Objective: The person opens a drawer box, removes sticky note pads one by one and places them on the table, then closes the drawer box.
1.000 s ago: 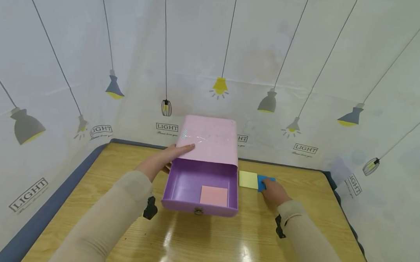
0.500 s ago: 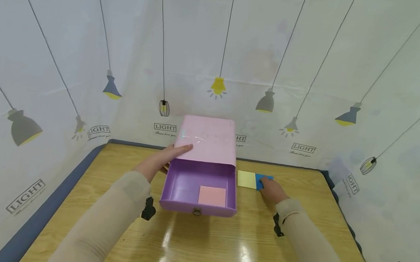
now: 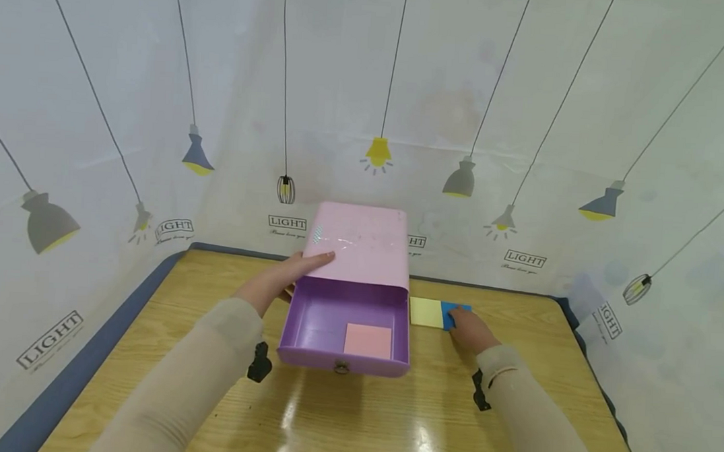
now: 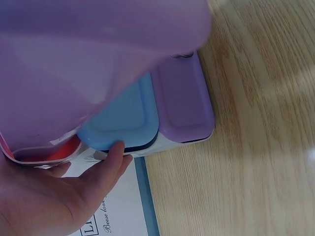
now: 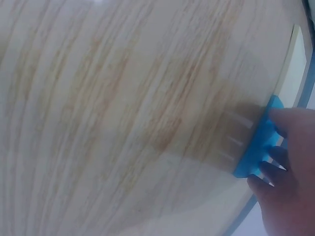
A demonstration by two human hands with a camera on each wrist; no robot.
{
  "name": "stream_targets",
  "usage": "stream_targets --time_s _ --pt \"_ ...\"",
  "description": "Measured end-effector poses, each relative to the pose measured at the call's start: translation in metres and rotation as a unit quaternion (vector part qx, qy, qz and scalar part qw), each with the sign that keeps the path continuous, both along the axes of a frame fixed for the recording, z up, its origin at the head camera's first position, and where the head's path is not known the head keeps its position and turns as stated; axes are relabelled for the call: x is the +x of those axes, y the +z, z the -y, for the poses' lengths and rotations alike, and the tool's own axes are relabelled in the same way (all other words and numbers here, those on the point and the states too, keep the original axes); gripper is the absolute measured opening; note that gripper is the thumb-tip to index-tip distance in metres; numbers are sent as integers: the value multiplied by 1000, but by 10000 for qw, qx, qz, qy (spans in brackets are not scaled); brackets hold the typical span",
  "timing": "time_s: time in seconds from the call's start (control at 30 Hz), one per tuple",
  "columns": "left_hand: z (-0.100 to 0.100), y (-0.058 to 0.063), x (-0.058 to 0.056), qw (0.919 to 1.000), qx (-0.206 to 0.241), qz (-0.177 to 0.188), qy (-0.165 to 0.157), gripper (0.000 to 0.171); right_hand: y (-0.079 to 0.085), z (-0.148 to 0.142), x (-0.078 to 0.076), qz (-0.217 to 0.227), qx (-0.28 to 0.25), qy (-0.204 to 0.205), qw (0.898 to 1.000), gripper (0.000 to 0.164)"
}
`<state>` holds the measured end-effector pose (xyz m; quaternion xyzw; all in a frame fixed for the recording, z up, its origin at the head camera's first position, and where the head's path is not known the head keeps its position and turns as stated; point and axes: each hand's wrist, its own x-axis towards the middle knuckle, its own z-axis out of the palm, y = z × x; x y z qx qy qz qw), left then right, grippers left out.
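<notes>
A small drawer cabinet with a pink top stands on the table, its purple top drawer pulled out. In that drawer lies a pink sticky note pad. My left hand rests on the cabinet's left edge, thumb on top and fingers along the side. The left wrist view shows a blue drawer and a lower purple drawer closed beneath. On the right, my right hand pinches a blue sticky note pad, partly covered by the fingers. A pale yellow sticky note pad adjoins it.
The wooden table reaches back to a white wall cloth printed with hanging lamps. A dark blue border runs along the table's back edge. Wrist cameras are strapped to both wrists.
The head view shifts slightly. Both hands, the cabinet and the pads keep their places, with no visible change in either hold.
</notes>
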<state>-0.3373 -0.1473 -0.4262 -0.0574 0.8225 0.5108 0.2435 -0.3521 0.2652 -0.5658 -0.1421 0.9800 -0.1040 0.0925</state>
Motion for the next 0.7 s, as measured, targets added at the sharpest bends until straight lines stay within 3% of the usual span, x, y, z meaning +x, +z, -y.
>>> stream_targets --time_s 0.27,0.7 --pt "0 0 0 10000 24 45 26 114 1 -5 4 -299 -166 17 9994 39" --pt "-1 0 -1 9999 -83 13 -86 111 34 -2 25 -982 181 553 9935 35"
